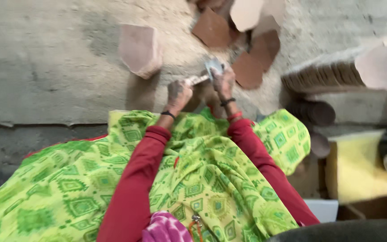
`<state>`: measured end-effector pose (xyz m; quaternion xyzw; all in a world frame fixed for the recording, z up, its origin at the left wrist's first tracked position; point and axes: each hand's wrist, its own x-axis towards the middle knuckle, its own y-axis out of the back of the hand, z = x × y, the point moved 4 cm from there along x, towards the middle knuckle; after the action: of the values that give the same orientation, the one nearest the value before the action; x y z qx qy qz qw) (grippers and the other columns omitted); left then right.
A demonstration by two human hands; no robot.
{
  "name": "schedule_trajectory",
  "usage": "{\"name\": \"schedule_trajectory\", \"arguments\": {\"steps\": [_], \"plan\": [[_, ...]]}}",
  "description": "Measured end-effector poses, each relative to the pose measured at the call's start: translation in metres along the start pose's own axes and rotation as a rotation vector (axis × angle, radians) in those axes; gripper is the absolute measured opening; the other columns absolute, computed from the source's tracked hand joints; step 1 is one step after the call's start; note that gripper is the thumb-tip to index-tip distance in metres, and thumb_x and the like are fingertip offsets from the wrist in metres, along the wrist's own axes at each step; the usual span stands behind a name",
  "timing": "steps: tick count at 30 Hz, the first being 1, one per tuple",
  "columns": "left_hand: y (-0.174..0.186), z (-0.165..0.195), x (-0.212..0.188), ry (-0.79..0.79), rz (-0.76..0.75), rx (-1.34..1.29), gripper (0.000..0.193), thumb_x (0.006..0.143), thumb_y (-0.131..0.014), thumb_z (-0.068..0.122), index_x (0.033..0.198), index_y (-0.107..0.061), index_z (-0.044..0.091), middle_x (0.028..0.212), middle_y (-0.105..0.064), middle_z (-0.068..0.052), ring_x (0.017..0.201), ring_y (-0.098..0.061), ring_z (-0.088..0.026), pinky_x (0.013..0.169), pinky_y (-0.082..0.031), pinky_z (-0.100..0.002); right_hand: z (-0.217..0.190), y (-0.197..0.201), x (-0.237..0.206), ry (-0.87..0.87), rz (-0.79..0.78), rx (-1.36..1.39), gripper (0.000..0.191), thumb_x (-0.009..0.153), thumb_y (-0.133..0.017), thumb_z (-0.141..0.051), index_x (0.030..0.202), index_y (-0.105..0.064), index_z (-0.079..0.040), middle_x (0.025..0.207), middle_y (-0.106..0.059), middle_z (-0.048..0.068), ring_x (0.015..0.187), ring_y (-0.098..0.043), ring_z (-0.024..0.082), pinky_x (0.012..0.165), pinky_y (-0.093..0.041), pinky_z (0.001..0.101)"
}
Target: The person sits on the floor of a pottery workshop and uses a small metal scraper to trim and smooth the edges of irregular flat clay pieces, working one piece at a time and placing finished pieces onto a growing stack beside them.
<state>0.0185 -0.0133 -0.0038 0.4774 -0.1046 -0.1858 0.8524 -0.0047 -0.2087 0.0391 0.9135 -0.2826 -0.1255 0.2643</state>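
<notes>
The left hand (178, 93) clenched the pale handle of a metal tool (204, 74); the right hand (224, 83) gripped its grey blade end, at twelve o'clock above the green patterned cloth (193, 175), flat reddish clay pieces (247, 69) beside.

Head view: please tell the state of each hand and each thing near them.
left hand: closed on tool handle
right hand: gripping tool head
metal tool: held in both hands
brown pieces: lying flat on floor
pale block: resting on floor, untouched

Stone block (139, 48) left of clay pieces (229, 40)
</notes>
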Motion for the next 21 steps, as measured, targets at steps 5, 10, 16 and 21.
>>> {"name": "schedule_trajectory", "arguments": {"steps": [5,10,16,21], "plan": [[0.009,0.002,0.004,-0.013,0.046,-0.119,0.030,0.083,-0.060,0.018,0.106,-0.078,0.021,0.084,-0.072,-0.021,0.076,-0.070,-0.043,0.068,-0.056,-0.054,0.005,-0.004,-0.007,-0.067,-0.115,0.144,0.034,0.089,-0.076,-0.031,0.093,-0.068,0.002,0.072,-0.065,0.016,0.057,-0.056,0.022,0.054,-0.045,0.0438],[0.010,0.007,0.002,-0.043,0.057,-0.124,0.022,0.086,-0.060,0.018,0.102,-0.075,0.019,0.089,-0.074,-0.018,0.079,-0.071,-0.042,0.070,-0.056,-0.053,0.007,-0.021,-0.036,0.104,-0.064,-0.187,0.043,0.094,-0.079,-0.037,0.081,-0.068,0.003,0.068,-0.064,0.013,0.059,-0.054,0.021,0.051,-0.044,0.0409],[0.007,0.008,0.006,0.030,0.036,0.038,0.020,0.085,-0.062,0.022,0.096,-0.078,0.016,0.087,-0.073,-0.018,0.078,-0.071,-0.040,0.073,-0.057,-0.050,0.017,-0.013,0.009,0.082,-0.135,0.092,0.038,0.093,-0.076,-0.032,0.087,-0.067,0.005,0.065,-0.062,0.015,0.054,-0.055,0.019,0.052,-0.044,0.0393],[0.023,0.015,0.006,-0.035,0.053,-0.145,0.029,0.084,-0.058,0.014,0.103,-0.079,0.018,0.091,-0.074,-0.018,0.080,-0.071,-0.040,0.072,-0.057,-0.050,0.016,0.000,0.003,-0.025,-0.113,0.058,0.035,0.087,-0.076,-0.030,0.091,-0.068,0.004,0.073,-0.071,0.017,0.059,-0.065,0.023,0.056,-0.052,0.0396]]}}
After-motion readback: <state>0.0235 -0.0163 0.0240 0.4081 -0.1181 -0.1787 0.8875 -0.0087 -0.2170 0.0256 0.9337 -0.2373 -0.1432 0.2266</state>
